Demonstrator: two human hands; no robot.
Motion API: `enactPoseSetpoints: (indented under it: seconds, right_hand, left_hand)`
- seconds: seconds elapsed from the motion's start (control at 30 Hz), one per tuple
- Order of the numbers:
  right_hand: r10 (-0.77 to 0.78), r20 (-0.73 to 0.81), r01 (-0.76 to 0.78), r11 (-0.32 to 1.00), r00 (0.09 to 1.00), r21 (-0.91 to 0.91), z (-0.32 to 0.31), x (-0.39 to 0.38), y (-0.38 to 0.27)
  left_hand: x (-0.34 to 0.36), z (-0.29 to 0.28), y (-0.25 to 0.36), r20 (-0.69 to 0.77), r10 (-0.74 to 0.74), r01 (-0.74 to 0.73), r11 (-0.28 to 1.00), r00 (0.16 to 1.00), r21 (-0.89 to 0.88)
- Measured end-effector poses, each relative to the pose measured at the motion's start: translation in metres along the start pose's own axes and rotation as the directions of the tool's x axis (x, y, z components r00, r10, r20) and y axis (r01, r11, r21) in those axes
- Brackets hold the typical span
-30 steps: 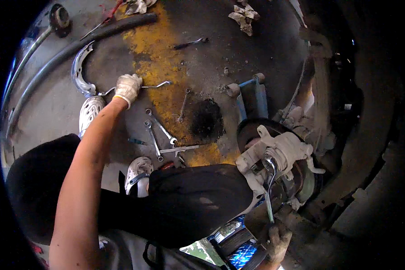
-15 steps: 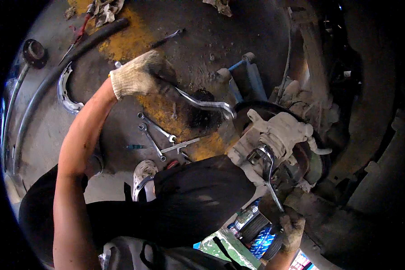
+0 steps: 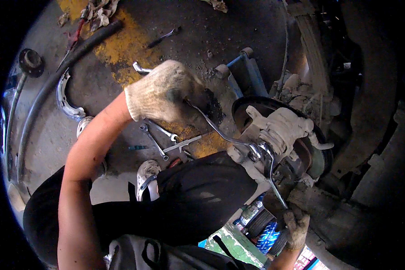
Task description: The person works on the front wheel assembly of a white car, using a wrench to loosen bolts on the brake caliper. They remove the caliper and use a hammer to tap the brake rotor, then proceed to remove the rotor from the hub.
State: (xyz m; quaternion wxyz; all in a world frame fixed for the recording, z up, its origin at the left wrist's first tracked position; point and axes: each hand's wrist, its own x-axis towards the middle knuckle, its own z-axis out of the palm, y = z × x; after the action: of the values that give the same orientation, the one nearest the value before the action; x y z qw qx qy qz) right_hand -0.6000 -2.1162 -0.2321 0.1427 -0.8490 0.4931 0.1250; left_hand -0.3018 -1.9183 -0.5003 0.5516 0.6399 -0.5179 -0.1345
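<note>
Landmark is the yellow paint patch (image 3: 121,49) on the concrete floor (image 3: 45,139). Black hose (image 3: 63,74) runs diagonally along its left edge. Curved brake shoe (image 3: 65,96) lies just left of the hose. Round black part (image 3: 30,60) sits further left, near the floor's rim. Rag pile (image 3: 99,9) sits at the patch's top. Lone dark wrench (image 3: 164,37) lies right of it. Loose spanners (image 3: 159,137) cluster below it. Blue jack (image 3: 245,72) stands well right.

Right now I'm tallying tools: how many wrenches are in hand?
2: a curved wrench in the gloved left hand, and a straight wrench in the right hand, both meeting at the brake caliper.
</note>
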Motion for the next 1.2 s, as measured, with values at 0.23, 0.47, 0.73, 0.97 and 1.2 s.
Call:
enactPoseSetpoints:
  seconds: [0.23,0.47,0.73,0.97,1.2]
  right_hand:
    - [0.121,-0.017,-0.120,0.991,0.992,0.061,0.000,-0.004,0.002]
    - [-0.183,0.018,0.183,0.983,0.983,0.025,-0.005,0.009,0.019]
    - [-0.306,0.014,0.306,0.952,0.952,-0.018,-0.011,0.017,0.015]
    - [-0.218,0.062,0.225,0.967,0.974,-0.124,-0.019,0.014,-0.008]
    - [-0.404,0.072,0.410,0.898,0.912,-0.161,-0.022,0.028,-0.007]
  left_hand:
    - [-0.005,0.007,0.011,-0.071,-0.003,-0.003,0.997,0.997,-0.081]
    - [0.000,0.004,0.018,-0.045,-0.019,0.017,0.999,0.999,-0.039]
    - [0.002,0.013,0.017,-0.051,0.009,-0.011,0.999,0.999,-0.043]
    - [0.000,0.015,0.026,-0.080,-0.012,0.010,1.000,0.997,-0.028]
    - [0.004,0.013,0.030,-0.018,0.007,-0.006,1.000,1.000,0.023]
